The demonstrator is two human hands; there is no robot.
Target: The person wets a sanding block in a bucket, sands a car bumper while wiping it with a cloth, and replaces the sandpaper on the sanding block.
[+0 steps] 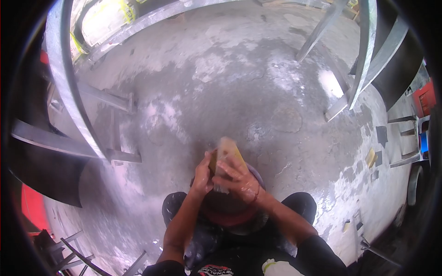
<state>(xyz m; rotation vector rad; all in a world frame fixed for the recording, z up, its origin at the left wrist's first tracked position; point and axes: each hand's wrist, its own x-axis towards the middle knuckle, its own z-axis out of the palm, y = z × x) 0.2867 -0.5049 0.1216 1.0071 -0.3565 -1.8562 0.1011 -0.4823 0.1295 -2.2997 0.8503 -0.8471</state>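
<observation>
Both hands hold a flat rectangular block (229, 149) with a pale face and yellowish edges, possibly a sponge or sanding block. My left hand (201, 176) grips its left side with the fingers bent. My right hand (239, 180) lies across its front, fingers wrapped over the face, a thin band at the wrist. Blur softens the block, so its exact kind cannot be told. Directly below, between my knees, stands a round bucket (258, 177) with a pinkish-purple rim and a dark interior.
Grey metal frames stand on the left (76, 101) and right (363, 60), carrying dark curved panels. The concrete floor (221, 87) has wet and white patches. At the right lie a yellowish scrap (371, 157) and dark squares (381, 136).
</observation>
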